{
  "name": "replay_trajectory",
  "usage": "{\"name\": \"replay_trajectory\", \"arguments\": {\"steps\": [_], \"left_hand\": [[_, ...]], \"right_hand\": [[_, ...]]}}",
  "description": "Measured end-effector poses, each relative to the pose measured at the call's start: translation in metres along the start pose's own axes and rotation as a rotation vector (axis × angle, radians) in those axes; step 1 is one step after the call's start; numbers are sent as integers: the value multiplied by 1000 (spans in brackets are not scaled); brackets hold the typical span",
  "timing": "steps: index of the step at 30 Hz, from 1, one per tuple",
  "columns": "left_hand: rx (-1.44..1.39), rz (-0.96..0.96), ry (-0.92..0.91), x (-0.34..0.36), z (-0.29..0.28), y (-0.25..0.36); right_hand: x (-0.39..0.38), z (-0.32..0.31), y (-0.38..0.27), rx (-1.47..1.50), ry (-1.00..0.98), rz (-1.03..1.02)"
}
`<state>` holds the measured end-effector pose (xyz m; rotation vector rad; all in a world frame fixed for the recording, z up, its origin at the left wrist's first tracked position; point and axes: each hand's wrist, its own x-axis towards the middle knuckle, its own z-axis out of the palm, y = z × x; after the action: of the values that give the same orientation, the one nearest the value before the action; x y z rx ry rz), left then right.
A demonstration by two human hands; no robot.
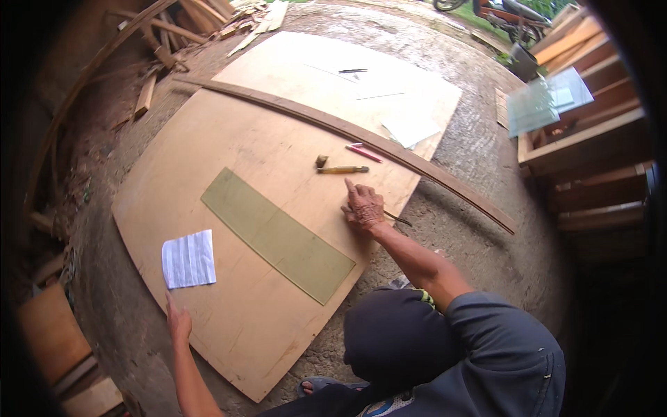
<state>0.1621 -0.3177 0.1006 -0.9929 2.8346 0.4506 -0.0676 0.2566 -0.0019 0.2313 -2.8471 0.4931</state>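
a grey sleeve (511,340) was nearest the camera. the right hand (365,207) had its index finger extended just short of a yellow-brown tool (343,169), the others curled; i could not tell whether they gripped the dark rod (399,219) beside them. the left hand (179,323) pointed at the creased paper (189,259), finger spacing unclear. between both hands' fingers lay a greenish strip (278,233). the step seemed to be reaching for the tool; the next move probably called for closing fingers around it.

Olive-green strip (279,238), grey-banded white paper (189,260), tan board (243,326), brown batten (316,121), yellow-brown tool (343,169)
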Motion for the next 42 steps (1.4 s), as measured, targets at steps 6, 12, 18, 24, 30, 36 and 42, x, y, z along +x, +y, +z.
{"name": "replay_trajectory", "arguments": {"steps": [6,12,18,24,30,36,42], "left_hand": [[-401,313,-259,-70,-73,74],[-547,445,-716,-268,-162,140],[-267,681,-425,-294,-153,168],[-389,680,-344,-274,-156,141],[-308,623,-511,-275,-169,161],[167,350,-568,-332,-207,216],[111,428,-1072,-418,-293,303]], "right_hand": [[4,-32,-8,-77,-273,4],[-6,-183,-58,815,-344,-527],[-33,-299,-133,802,-919,-1157],[-12,-309,-141,533,-936,-873],[-31,-356,-131,483,-834,-592],[-88,-421,-122,127,-888,-102],[-196,-502,-128,337,-1265,181]]}}
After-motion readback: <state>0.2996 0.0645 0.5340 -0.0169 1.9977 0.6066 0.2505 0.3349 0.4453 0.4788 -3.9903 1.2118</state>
